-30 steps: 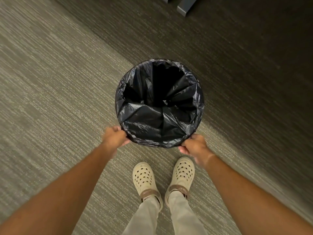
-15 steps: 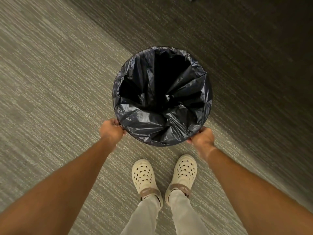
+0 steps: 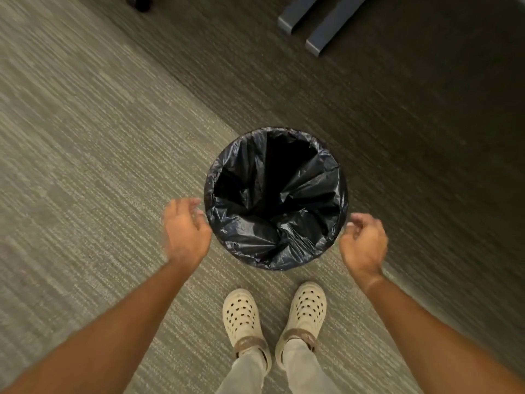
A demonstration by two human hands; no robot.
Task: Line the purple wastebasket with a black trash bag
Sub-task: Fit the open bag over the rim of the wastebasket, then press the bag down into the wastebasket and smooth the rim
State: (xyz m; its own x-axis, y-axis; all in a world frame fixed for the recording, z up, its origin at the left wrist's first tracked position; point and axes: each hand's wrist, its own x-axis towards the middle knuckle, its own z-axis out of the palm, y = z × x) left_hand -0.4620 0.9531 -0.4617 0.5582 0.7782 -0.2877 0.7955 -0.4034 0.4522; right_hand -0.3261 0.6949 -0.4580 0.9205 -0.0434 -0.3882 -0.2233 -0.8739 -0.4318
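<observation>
A round wastebasket stands upright on the carpet in front of my feet. A crinkled black trash bag [image 3: 272, 237] fills its inside and is folded over the whole rim, so none of the basket's purple wall shows. My left hand [image 3: 186, 231] hovers just left of the rim, fingers loosely spread, holding nothing. My right hand [image 3: 365, 243] hovers just right of the rim, fingers curled but apart, also holding nothing. Neither hand touches the bag.
Grey striped carpet [image 3: 85, 166] covers the floor, with a darker carpet band [image 3: 426, 166] to the right. Two dark metal furniture feet [image 3: 315, 27] lie at the top right. A dark object [image 3: 139, 2] sits at the top edge. My cream clogs [image 3: 272, 317] stand below the basket.
Both hands let go of the bag's rim and pulled outward and apart. The lined basket now stands free on the floor.
</observation>
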